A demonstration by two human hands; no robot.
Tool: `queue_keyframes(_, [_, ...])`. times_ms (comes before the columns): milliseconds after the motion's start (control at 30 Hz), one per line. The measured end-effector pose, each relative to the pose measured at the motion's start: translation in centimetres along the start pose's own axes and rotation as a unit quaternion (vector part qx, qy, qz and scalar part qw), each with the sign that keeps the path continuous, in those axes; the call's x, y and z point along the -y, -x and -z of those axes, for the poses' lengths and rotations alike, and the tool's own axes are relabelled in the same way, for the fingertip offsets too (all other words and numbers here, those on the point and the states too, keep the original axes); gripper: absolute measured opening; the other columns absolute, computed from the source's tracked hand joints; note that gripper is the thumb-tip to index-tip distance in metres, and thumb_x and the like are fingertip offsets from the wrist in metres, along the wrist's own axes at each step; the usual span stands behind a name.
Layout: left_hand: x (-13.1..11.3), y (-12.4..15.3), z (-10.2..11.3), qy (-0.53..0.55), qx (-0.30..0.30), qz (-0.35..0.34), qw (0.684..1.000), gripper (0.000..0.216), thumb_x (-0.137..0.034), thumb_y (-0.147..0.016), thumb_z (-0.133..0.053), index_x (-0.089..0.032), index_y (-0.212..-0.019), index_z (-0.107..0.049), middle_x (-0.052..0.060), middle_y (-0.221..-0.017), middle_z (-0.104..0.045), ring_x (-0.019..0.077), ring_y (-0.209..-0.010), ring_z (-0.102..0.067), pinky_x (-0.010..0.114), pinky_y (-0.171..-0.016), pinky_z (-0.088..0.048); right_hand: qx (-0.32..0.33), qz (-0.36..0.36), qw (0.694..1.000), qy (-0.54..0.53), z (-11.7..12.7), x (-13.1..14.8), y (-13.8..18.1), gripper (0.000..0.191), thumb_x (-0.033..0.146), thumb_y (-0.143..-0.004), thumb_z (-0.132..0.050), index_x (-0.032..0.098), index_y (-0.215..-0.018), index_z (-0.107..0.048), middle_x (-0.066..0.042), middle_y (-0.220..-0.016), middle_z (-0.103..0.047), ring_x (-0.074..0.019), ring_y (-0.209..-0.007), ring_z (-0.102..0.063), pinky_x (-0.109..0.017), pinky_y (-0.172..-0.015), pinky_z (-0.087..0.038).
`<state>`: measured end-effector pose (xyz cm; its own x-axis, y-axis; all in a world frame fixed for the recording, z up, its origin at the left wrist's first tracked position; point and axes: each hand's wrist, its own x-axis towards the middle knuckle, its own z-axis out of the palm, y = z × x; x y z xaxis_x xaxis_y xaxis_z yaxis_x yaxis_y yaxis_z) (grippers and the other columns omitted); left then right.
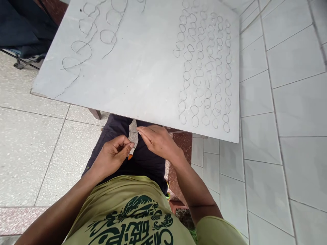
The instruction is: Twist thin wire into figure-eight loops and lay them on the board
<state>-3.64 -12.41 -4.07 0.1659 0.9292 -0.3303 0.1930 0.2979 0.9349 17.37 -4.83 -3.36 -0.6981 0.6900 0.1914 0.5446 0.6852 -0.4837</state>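
My left hand is above my lap, thumb and forefinger pinched on a thin wire. Only a short bit of it shows past the fingertips. Close by on the right, just below the table's near edge, my right hand has its fingers stretched out side by side, pointing left, and nothing shows in it. Rows of small wire figure-eights lie on the right part of the white tabletop. Larger looped wires with loose tails lie on the left part.
The table edge runs right in front of my hands. A tiled wall stands along the table's right side. At the far left, a dark cloth-covered thing on a metal frame rests on the speckled floor. A table leg shows below the edge.
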Motion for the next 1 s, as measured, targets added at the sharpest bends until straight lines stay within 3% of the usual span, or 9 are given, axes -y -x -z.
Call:
queue_keyframes(233, [0.5, 0.2, -0.3, 0.006, -0.047, 0.001, 0.999, 0.031, -0.046, -0.100, -0.060, -0.021, -0.082, -0.059, -0.002, -0.069, -0.056, 0.0128, -0.060, -0.051, 0.025, -0.057, -0.040, -0.080, -0.047, 0.995, -0.037, -1.9, 1.2, 0.4, 0.018, 0.022, -0.109, -0.047, 0.018, -0.114, -0.063, -0.009, -0.099, -0.077, -0.0198, -0.085, -0.072, -0.033, -0.082, -0.054])
queue_keyframes(367, [0.5, 0.1, -0.3, 0.000, -0.057, -0.012, 0.998, 0.025, -0.045, -0.101, -0.057, -0.022, -0.107, -0.066, -0.003, -0.070, -0.058, 0.0134, -0.060, -0.052, 0.024, -0.056, -0.041, -0.069, -0.055, 0.993, -0.076, -1.8, 1.5, 0.5, 0.019, 0.024, -0.110, -0.046, 0.018, -0.115, -0.063, -0.007, -0.099, -0.078, -0.0180, -0.085, -0.073, -0.030, -0.081, -0.054])
queue_keyframes(500, [0.4, 0.1, -0.4, -0.090, -0.078, -0.052, 0.992, 0.025, -0.039, -0.102, -0.053, -0.022, -0.114, -0.067, -0.002, -0.073, -0.061, 0.0136, -0.060, -0.053, 0.025, -0.059, -0.041, -0.069, -0.034, 0.994, -0.073, -1.9, 1.7, 0.6, 0.019, 0.023, -0.109, -0.046, 0.018, -0.110, -0.064, -0.008, -0.099, -0.077, -0.0196, -0.087, -0.072, -0.032, -0.084, -0.054])
queue_keyframes(633, [0.5, 0.3, -0.7, -0.179, -0.127, -0.083, 0.972, 0.024, -0.035, -0.103, -0.050, -0.021, -0.113, -0.067, 0.000, -0.077, -0.066, 0.0147, -0.063, -0.057, 0.026, -0.064, -0.043, -0.056, -0.091, 0.981, -0.160, -1.8, 2.2, 0.7, 0.019, 0.025, -0.109, -0.047, 0.020, -0.115, -0.064, -0.003, -0.086, -0.074, -0.0161, -0.077, -0.070, -0.030, -0.080, -0.054])
queue_keyframes(767, [0.8, 0.4, -0.6, -0.222, -0.172, -0.096, 0.955, 0.025, -0.033, -0.102, -0.051, -0.021, -0.119, -0.066, 0.002, -0.084, -0.071, 0.0160, -0.065, -0.061, 0.027, -0.065, -0.045, -0.022, -0.171, 0.921, -0.348, -1.0, 1.8, 0.6, 0.032, 0.039, -0.110, -0.047, 0.019, -0.131, -0.060, 0.000, -0.080, -0.071, -0.0130, -0.072, -0.068, -0.027, -0.071, -0.054])
queue_keyframes(867, [1.2, 0.5, -0.3, -0.252, -0.177, -0.123, 0.943, 0.025, -0.031, -0.101, -0.054, -0.022, -0.120, -0.067, 0.006, -0.097, -0.076, 0.0186, -0.075, -0.068, 0.028, -0.070, -0.048, 0.006, -0.205, 0.872, -0.445, -0.1, 0.9, 0.6, 0.038, 0.048, -0.108, -0.048, 0.017, -0.120, -0.066, -0.004, -0.084, -0.073, -0.0130, -0.072, -0.068, -0.025, -0.064, -0.052])
queue_keyframes(1000, [1.4, 0.5, -0.1, -0.289, -0.158, -0.146, 0.933, 0.025, -0.030, -0.101, -0.053, -0.022, -0.121, -0.067, 0.008, -0.103, -0.078, 0.0212, -0.084, -0.072, 0.030, -0.076, -0.051, 0.081, -0.218, 0.799, -0.555, 0.2, 0.0, 0.8, 0.034, 0.047, -0.100, -0.065, 0.015, -0.110, -0.071, -0.005, -0.084, -0.074, -0.0131, -0.071, -0.067, -0.025, -0.061, -0.052])
